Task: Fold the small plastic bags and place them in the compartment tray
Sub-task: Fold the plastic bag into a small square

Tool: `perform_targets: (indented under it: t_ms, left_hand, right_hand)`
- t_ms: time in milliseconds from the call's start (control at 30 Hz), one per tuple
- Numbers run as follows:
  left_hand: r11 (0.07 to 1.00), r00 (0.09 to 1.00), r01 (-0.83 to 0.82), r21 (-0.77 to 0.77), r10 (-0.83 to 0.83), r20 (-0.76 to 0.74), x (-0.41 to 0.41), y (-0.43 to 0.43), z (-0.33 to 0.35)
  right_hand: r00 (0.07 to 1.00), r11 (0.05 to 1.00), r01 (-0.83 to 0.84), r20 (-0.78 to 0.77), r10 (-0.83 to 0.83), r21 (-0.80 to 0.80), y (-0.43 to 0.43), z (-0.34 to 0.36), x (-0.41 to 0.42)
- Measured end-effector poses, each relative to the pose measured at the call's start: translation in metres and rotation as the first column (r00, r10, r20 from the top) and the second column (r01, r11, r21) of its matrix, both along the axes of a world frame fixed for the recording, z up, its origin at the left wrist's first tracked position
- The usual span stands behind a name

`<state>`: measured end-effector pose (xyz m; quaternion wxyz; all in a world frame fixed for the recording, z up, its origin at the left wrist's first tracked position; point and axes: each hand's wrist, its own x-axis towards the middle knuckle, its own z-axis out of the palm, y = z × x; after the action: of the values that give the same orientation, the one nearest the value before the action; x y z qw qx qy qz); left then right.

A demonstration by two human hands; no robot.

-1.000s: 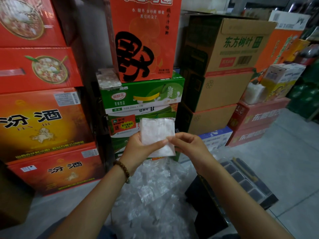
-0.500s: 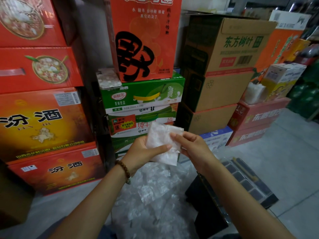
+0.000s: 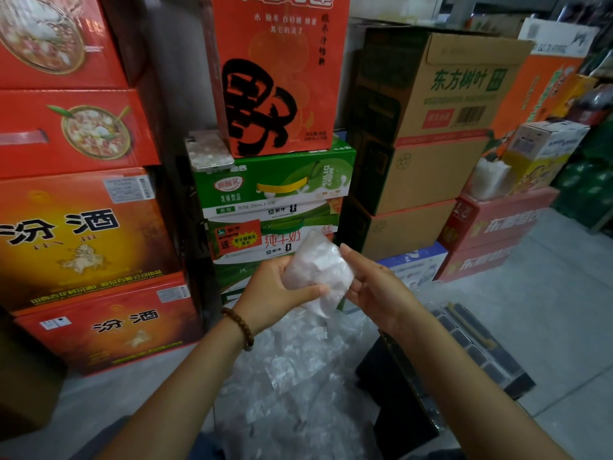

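I hold one small clear plastic bag up in front of me between both hands. My left hand grips its left side, thumb laid across the lower front. My right hand touches its right edge with the fingers nearly straight behind it. The bag is tilted and partly folded over. Below my hands lies a heap of loose clear plastic bags on the floor. The dark compartment tray lies on the floor at the lower right, partly behind my right forearm.
Stacked cartons wall off the front: red boxes at left, green milk cartons in the middle, brown cartons at right. A phone lies on the green carton. A black box stands beside the tray. Grey floor stretches right.
The bag went from flat and upright to tilted and folded over. My right hand slid from the bag's lower front edge to its right side. Both hands stayed at about the same height.
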<state>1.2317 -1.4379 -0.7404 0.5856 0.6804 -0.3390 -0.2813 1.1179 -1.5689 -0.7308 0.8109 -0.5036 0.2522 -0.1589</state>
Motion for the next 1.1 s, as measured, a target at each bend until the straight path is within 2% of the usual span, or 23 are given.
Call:
perform_targets:
  t_ms: [100, 167, 233, 300, 400, 533, 767, 900, 1000, 1100]
  left_hand:
    - [1.000, 1.000, -0.009, 0.002, 0.009, -0.026, 0.002, 0.000, 0.000]
    - [0.998, 0.994, -0.057, -0.017, 0.055, -0.092, 0.005, 0.000, 0.000]
    - [0.994, 0.981, -0.105, -0.038, 0.097, -0.167, 0.007, 0.000, -0.001]
    - [0.991, 0.965, -0.123, -0.057, 0.106, -0.240, 0.009, 0.000, 0.000]
    - [0.990, 0.938, -0.117, -0.085, 0.082, -0.337, 0.011, 0.001, 0.001]
    - [0.989, 0.928, -0.115, -0.088, 0.075, -0.364, 0.012, 0.001, 0.000]
    - [0.992, 0.923, -0.096, -0.085, 0.057, -0.381, 0.014, 0.005, 0.009]
    - [0.987, 0.911, -0.087, -0.132, 0.025, -0.411, 0.013, 0.010, 0.020]
    - [0.994, 0.965, 0.022, -0.107, -0.049, -0.256, 0.007, 0.014, 0.026]
    - [0.994, 0.990, -0.004, -0.106, -0.011, -0.138, 0.002, 0.011, 0.023]
  right_hand:
    - [1.000, 0.999, 0.012, 0.003, -0.011, -0.033, 0.001, 0.002, 0.001]
    - [0.998, 0.982, 0.060, 0.016, -0.058, -0.181, 0.001, 0.003, 0.002]
    - [0.996, 0.917, 0.077, 0.066, -0.056, -0.392, 0.000, 0.007, 0.000]
    - [0.994, 0.864, 0.014, 0.102, 0.044, -0.504, 0.000, 0.010, -0.003]
    - [0.982, 0.816, -0.134, 0.034, 0.185, -0.563, 0.001, 0.009, -0.007]
    - [0.967, 0.782, -0.224, -0.031, 0.254, -0.582, 0.004, 0.011, -0.008]
    - [0.948, 0.754, -0.269, -0.028, 0.316, -0.599, -0.002, 0.007, -0.010]
    - [0.986, 0.787, -0.083, 0.062, 0.152, -0.611, -0.003, 0.003, -0.007]
    - [0.994, 0.821, 0.039, 0.105, 0.025, -0.570, -0.003, 0.006, -0.007]
    - [0.995, 0.849, 0.078, 0.095, -0.033, -0.523, -0.002, 0.007, -0.007]
